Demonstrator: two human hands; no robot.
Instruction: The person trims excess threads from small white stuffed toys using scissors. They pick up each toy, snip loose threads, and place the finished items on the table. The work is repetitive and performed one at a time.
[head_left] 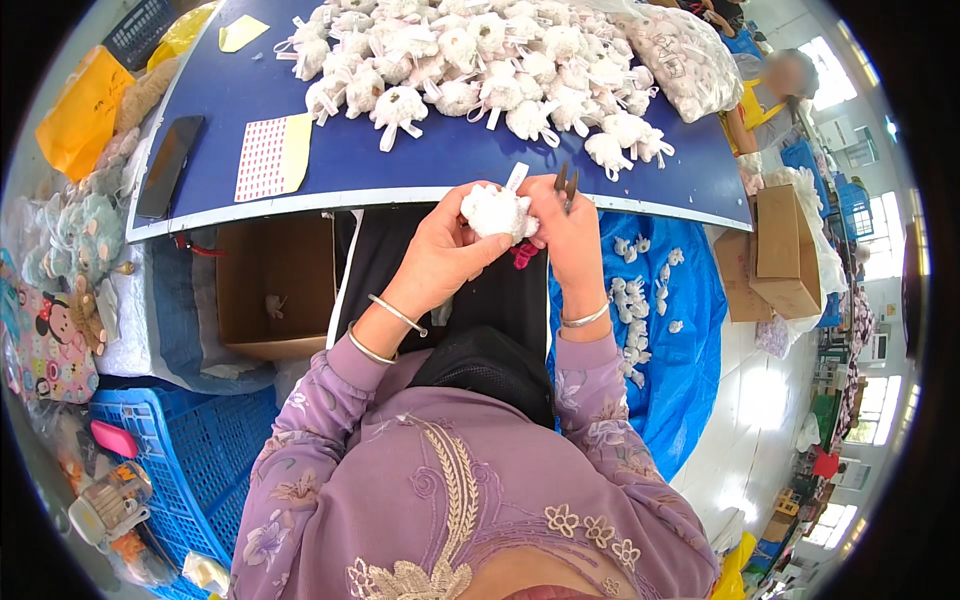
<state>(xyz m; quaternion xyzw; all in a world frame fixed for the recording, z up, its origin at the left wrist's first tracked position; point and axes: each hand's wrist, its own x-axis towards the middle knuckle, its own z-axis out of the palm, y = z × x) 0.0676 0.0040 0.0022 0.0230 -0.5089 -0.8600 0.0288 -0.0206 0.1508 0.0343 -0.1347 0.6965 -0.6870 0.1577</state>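
Observation:
My left hand (447,248) is closed round a small white plush toy (497,213), which I hold just off the table's near edge. A white ribbon tag (517,177) sticks up from it. My right hand (568,235) presses against the toy's right side and also grips small thread snips (567,188), whose two dark blades point up past the fingers. Something bright pink (524,255) shows under the right hand; whether it belongs to the snips I cannot tell. Beyond my hands lies a large pile of similar white plush toys (400,108) with ribbon loops.
On the blue table (350,180) are a phone-like dark slab (170,165), a sticker sheet (265,158) and a filled plastic bag (680,60). Below are a cardboard box (275,330), a blue crate (190,450) and a blue sheet with toys (690,370). A person (775,90) sits far right.

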